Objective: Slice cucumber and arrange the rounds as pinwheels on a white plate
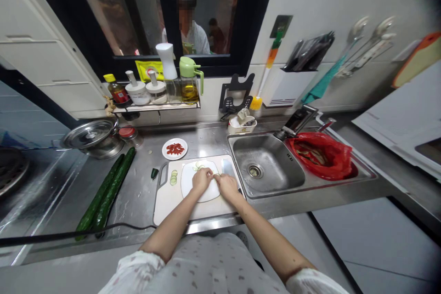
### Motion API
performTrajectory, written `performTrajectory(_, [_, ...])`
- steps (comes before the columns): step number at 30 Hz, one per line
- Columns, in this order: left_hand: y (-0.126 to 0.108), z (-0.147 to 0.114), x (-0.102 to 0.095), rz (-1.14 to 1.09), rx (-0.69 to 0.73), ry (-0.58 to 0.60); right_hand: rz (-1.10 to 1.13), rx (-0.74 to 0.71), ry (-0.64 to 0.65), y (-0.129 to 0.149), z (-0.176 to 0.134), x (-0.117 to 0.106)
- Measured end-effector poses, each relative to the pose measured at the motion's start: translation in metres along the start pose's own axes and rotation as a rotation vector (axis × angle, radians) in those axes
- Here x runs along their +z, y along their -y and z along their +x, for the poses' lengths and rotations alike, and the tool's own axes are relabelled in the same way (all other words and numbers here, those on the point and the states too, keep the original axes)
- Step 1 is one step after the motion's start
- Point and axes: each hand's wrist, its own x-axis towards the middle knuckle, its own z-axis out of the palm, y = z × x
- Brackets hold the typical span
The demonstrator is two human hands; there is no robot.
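My left hand and my right hand meet over a white square plate, fingertips pinched close together. Whatever they hold is too small or hidden to name. The plate lies on a pale cutting board. A few thin cucumber slices rest near the plate's far edge. To the left, an overlapping row of cucumber slices lies on the board. A knife shows its blade beyond my right hand, its handle mostly covered. Left of the board sits a dark green cucumber end.
Two whole cucumbers lie at the left. Behind the board is a small plate with red pieces. A sink is on the right, with a red plastic bag beside it. A pot and a bottle shelf stand behind.
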Motion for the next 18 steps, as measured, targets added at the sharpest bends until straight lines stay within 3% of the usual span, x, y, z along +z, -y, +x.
performTrajectory(18, [0.004, -0.006, -0.005, 0.047, -0.005, -0.020, 0.054, 0.056, 0.038, -0.001, 0.006, 0.011])
